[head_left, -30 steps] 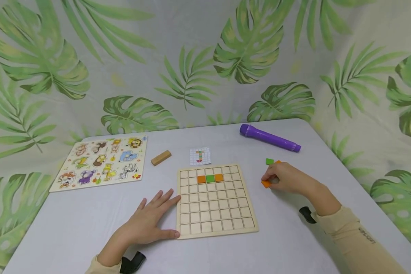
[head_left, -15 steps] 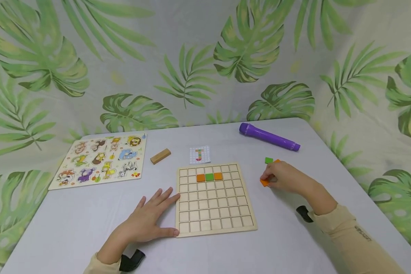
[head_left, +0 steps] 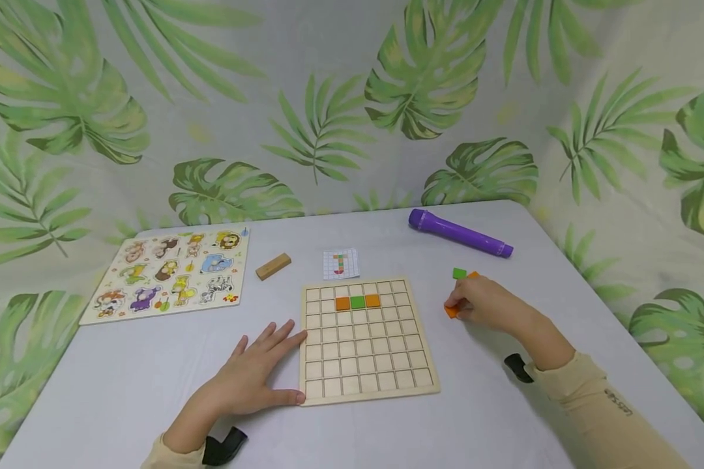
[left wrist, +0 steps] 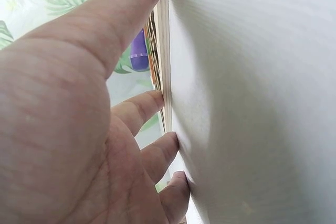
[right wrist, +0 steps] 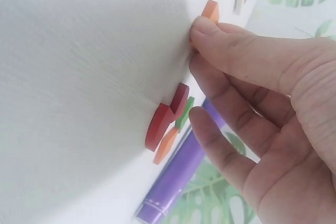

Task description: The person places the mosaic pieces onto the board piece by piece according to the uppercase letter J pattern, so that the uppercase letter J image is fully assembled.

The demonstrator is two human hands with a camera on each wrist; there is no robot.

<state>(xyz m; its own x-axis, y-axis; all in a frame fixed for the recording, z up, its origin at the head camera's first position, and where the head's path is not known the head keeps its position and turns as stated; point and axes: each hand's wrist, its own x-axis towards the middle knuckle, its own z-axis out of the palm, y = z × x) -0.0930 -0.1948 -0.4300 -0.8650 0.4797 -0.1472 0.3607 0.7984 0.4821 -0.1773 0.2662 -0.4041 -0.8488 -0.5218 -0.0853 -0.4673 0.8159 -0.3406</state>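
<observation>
My right hand [head_left: 489, 306] pinches an orange square tile [head_left: 450, 312] between thumb and fingertips, low over the table right of the board. In the right wrist view the tile [right wrist: 211, 11] pokes out past the thumb. My left hand [head_left: 249, 378] lies with fingers spread, thumb and fingertips touching the left edge of a wooden grid board [head_left: 366, 348]. Near the top of its grid an orange tile [head_left: 343, 304], a green tile [head_left: 358, 301] and another orange tile [head_left: 373, 300] sit in a row. Two red pieces [right wrist: 159, 127] lie beyond the right fingers, hidden in the head view.
Behind the right hand lie a loose green tile [head_left: 459, 273] and an orange tile [right wrist: 166, 147]. A purple toy microphone [head_left: 460, 233] is farther back. Behind the board are a printed pattern card [head_left: 331, 268] and a wooden block [head_left: 273, 266]; an animal puzzle board [head_left: 178, 316] lies left.
The head view has shifted slightly. Both hands keep nearly the same places, the right still pinching the orange tile and the left at the board's edge.
</observation>
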